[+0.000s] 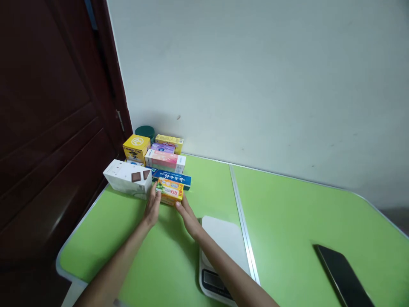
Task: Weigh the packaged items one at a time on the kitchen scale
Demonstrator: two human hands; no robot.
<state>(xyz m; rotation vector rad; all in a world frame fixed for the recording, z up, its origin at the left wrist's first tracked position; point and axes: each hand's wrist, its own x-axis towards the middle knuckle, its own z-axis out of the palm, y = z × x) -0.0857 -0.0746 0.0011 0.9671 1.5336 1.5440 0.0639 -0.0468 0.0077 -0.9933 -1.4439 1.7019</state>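
An orange and yellow box (170, 189) with green fruit printed on it lies between my two hands at the front of a group of packages. My left hand (154, 204) holds its left end, the fingers running along the side. At the right end, my right hand (187, 211) grips it with the thumb on the near face; its other fingers are partly hidden. Just behind is a long blue toothpaste box (172, 177). To the left of my left hand stands a white carton (123, 177) with brown squares printed on it.
Farther back are a pink and white box (164, 160), a yellow box (136, 147), a purple pack (162, 148), another yellow box (174, 140) and a green-lidded jar (145, 131). A white scale (223, 234) sits under my right forearm; a black phone (343, 275) lies right on the green table (287, 213).
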